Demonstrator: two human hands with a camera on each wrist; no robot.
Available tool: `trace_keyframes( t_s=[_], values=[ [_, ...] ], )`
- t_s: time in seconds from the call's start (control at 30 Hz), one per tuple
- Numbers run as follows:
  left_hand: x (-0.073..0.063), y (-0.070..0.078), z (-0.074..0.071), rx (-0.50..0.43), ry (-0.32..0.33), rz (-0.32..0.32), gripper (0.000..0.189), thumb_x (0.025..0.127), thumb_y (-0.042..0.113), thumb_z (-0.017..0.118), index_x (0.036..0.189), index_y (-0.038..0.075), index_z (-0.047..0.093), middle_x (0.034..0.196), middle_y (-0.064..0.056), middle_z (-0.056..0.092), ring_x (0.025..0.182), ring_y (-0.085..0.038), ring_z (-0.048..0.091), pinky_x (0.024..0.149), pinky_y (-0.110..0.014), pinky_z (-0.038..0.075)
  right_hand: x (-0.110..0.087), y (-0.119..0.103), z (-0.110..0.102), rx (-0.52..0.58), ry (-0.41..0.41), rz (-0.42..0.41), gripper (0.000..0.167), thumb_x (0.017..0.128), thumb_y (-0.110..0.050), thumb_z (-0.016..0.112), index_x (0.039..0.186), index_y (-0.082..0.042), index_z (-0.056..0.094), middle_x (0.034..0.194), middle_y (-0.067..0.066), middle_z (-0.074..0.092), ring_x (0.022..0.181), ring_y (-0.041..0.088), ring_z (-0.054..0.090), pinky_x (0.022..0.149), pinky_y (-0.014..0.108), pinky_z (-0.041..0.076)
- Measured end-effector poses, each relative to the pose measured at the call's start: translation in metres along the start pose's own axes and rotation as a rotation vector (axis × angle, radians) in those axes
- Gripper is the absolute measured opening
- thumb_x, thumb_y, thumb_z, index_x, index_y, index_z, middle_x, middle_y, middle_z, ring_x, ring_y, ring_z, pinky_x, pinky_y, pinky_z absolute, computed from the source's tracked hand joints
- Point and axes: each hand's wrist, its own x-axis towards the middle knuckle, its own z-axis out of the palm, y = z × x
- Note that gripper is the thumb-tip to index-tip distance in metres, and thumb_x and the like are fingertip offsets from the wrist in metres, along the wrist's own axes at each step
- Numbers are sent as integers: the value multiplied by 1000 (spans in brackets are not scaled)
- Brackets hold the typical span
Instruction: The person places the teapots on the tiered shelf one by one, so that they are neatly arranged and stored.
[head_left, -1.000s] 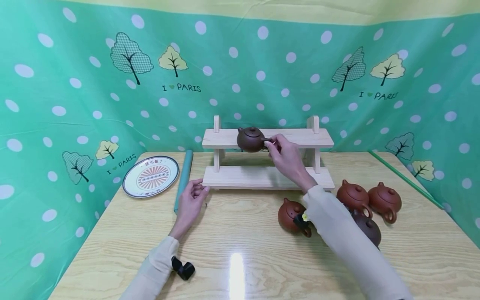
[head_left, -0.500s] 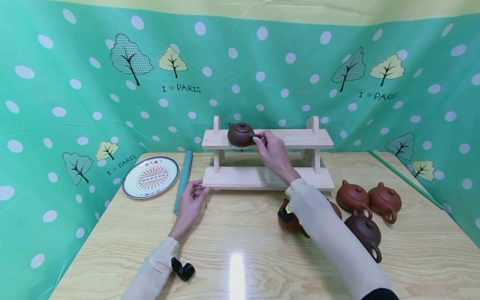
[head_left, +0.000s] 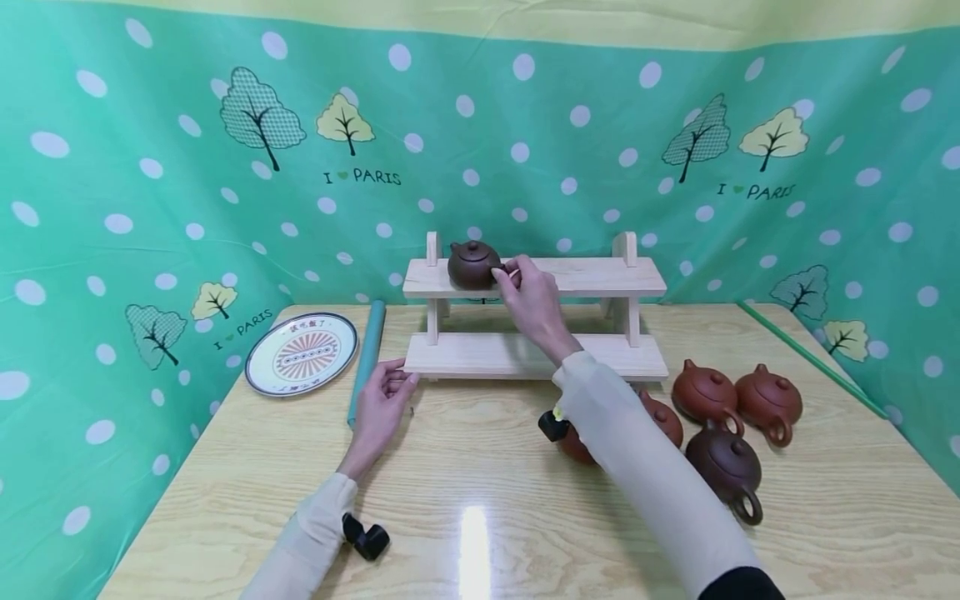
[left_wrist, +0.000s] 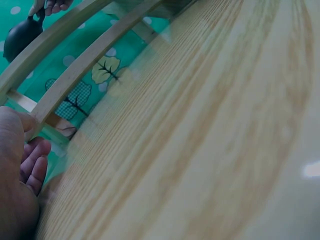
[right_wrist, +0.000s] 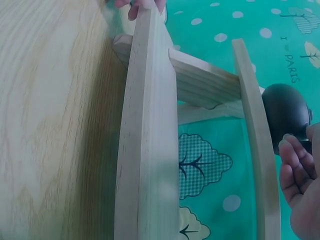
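Note:
A two-tier wooden display rack stands at the middle back of the table. My right hand pinches the handle of a dark brown teapot at the left part of the upper tier. In the right wrist view the teapot sits against the upper board, with the fingers curled at its handle side. My left hand holds the left end of the lower board. In the left wrist view the left thumb lies over the board's end and the other fingers curl below it.
Several teapots stand at the right: reddish-brown ones and a dark one. My right sleeve partly covers two reddish ones. A patterned plate and a teal roll lie left; a green stick lies right.
My right hand has carried the dark teapot left and back, onto the left part of the upper tier. My left hand has stayed at the rack's lower end.

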Motion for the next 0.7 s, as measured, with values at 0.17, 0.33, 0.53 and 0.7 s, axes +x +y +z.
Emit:
trace_keyframes(
  t_s=[0.17, 0.33, 0.53, 0.7],
  values=[
    [0, 1, 1, 8, 6, 10, 37, 99, 9, 71, 131, -5, 59, 111, -21, 69, 89, -13, 65, 77, -17, 53, 2, -3, 3, 3, -4, 24, 20, 105, -15, 64, 109, 4, 65, 82, 12, 67, 69, 23, 61, 59, 29, 46],
    [0, 0, 1, 7, 5, 12, 36, 99, 9, 70, 131, -5, 59, 110, -21, 69, 88, -14, 65, 76, -17, 53, -1, -3, 4, -25, -8, 32, 24, 104, -19, 66, 113, 2, 64, 77, 11, 66, 66, 22, 60, 59, 30, 45],
    [1, 0, 3, -4, 4, 18, 36, 99, 8, 71, 130, -5, 58, 110, -22, 69, 88, -13, 65, 77, -17, 53, -10, 0, -5, -20, 7, 15, 27, 104, -22, 66, 118, 1, 62, 74, 9, 63, 62, 22, 57, 59, 34, 46],
    [0, -2, 2, -33, 10, 39, 37, 99, 8, 71, 129, -7, 58, 109, -22, 69, 87, -12, 64, 76, -16, 53, -22, 3, -17, -7, -1, 9, 26, 104, -22, 64, 117, 0, 61, 76, 8, 63, 63, 21, 58, 61, 34, 48]
  ],
)
